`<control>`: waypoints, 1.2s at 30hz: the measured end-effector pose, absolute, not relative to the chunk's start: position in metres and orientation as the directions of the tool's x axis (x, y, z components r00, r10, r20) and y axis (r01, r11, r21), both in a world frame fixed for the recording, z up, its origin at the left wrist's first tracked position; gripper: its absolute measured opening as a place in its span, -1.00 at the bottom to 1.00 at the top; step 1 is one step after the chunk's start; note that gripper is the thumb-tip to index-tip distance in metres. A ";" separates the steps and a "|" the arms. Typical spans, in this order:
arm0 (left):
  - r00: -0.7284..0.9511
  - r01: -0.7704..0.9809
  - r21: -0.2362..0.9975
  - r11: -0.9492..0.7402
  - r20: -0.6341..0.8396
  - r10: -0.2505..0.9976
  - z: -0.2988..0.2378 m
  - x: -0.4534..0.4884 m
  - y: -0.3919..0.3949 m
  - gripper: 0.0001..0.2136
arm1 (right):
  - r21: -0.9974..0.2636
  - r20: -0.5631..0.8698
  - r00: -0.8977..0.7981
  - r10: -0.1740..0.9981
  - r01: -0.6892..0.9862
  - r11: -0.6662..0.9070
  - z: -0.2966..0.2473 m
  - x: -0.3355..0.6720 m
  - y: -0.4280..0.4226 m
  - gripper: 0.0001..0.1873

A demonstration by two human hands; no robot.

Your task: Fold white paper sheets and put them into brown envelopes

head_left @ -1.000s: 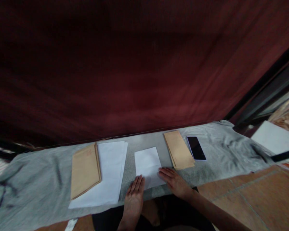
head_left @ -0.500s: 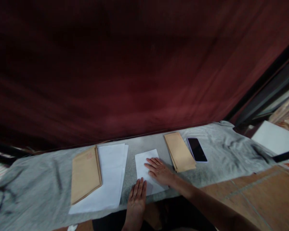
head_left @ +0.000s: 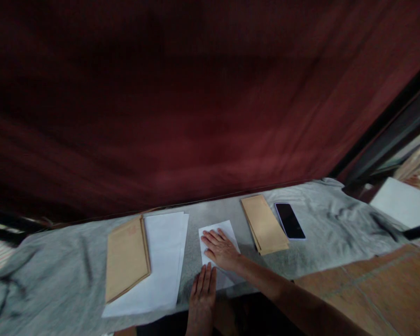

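The light is dim, darkest above, detail soft

A dark red backdrop [head_left: 210, 116], dimmer towards the top, rises behind the grey-draped worktop [head_left: 329, 224]; a dark frame [head_left: 385, 119] slants up beside its far right corner, brown floor tiles [head_left: 381, 284] below its near edge.

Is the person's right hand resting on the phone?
No, the right hand lies spread on the small white paper, well to the left of the phone.
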State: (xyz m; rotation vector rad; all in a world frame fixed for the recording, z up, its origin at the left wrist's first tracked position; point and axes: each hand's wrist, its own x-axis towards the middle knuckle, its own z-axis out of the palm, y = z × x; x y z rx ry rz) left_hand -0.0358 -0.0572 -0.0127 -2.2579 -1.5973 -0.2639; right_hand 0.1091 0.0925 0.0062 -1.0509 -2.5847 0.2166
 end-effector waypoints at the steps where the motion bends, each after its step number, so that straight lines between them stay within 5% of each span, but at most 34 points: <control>1: 0.334 0.942 -0.167 -0.292 0.363 0.870 -0.015 -0.036 -0.057 -0.45 | -0.272 0.264 -0.653 0.709 0.655 0.705 0.004 0.108 0.092 -0.48; 14: 0.312 0.950 -0.094 -0.299 0.388 0.867 -0.014 -0.038 -0.053 -0.40 | -0.327 0.317 -0.342 0.885 0.837 0.440 -0.008 0.160 0.106 -0.46; 21: 0.167 0.897 0.306 -0.320 0.434 0.885 0.024 -0.056 -0.038 -0.61 | -0.706 0.297 -0.327 0.897 0.558 0.437 0.000 0.204 0.089 -0.36; 27: 0.013 0.745 0.607 -0.277 0.402 0.916 0.088 -0.050 -0.030 -0.68 | -0.728 0.344 -0.372 0.862 0.474 0.495 0.038 0.209 0.066 -0.64; 30: -0.197 0.646 0.746 -0.161 0.367 0.909 0.119 -0.049 -0.017 -0.67 | -0.814 0.241 -0.301 0.923 0.455 0.361 0.056 0.203 0.064 -0.78; 36: -0.431 0.248 0.968 0.041 0.072 0.899 0.145 -0.054 0.032 -0.53 | -0.987 -0.051 -0.217 0.975 0.163 -0.015 0.062 0.187 0.060 -0.64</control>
